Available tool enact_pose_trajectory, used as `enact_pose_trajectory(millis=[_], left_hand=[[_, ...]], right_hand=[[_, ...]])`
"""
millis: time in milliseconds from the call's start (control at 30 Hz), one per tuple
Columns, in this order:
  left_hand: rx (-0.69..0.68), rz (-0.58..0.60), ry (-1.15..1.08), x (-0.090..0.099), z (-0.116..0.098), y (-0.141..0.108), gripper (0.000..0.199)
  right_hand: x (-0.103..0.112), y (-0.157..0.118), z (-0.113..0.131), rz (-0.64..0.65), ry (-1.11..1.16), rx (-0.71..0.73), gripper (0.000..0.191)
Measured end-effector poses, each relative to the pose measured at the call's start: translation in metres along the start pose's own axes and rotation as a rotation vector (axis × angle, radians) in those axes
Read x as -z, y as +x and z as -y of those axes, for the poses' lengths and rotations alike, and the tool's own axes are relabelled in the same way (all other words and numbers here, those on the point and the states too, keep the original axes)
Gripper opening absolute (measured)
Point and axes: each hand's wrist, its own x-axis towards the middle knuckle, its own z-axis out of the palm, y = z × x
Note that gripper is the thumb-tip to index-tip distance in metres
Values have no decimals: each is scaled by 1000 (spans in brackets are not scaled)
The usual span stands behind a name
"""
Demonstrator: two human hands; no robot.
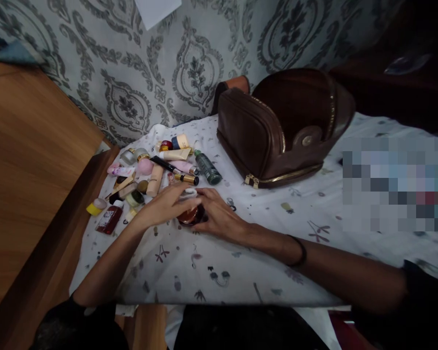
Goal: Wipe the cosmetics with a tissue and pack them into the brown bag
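Observation:
Both hands meet around a dark reddish-brown jar [190, 215] on the patterned cloth. My right hand [221, 216] wraps the jar from the right side, thumb and fingers curved round it. My left hand [168, 204] reaches over its top from the left, fingers bent round a whitish round piece [188, 194] at the jar's far side. Just beyond the hands lie a gold and black tube [186, 179], a beige tube [155, 180] and a dark green bottle [208, 167]. A red bottle with a white cap [110, 218] lies to the left.
An unzipped brown leather bag [253, 133] stands at the back right. Several small cosmetics, among them a pink ball [145, 166] and a yellow-lidded jar [96, 207], cover the left side. A wooden panel [32, 160] borders the left; patterned fabric [197, 63] hangs behind.

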Motion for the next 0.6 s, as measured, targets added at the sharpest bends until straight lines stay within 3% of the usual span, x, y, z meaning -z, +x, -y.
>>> enact_pose_trajectory(millis=[167, 367, 600], left_hand=[[-38, 148, 121, 1, -7, -3, 45], [-149, 160, 138, 3, -3, -5, 43], [-210, 168, 166, 6, -17, -13, 26]], right_hand=[[4, 0, 4, 16, -25, -16, 38], [4, 2, 3, 8, -34, -23, 58], [2, 1, 0, -17, -13, -41, 63]])
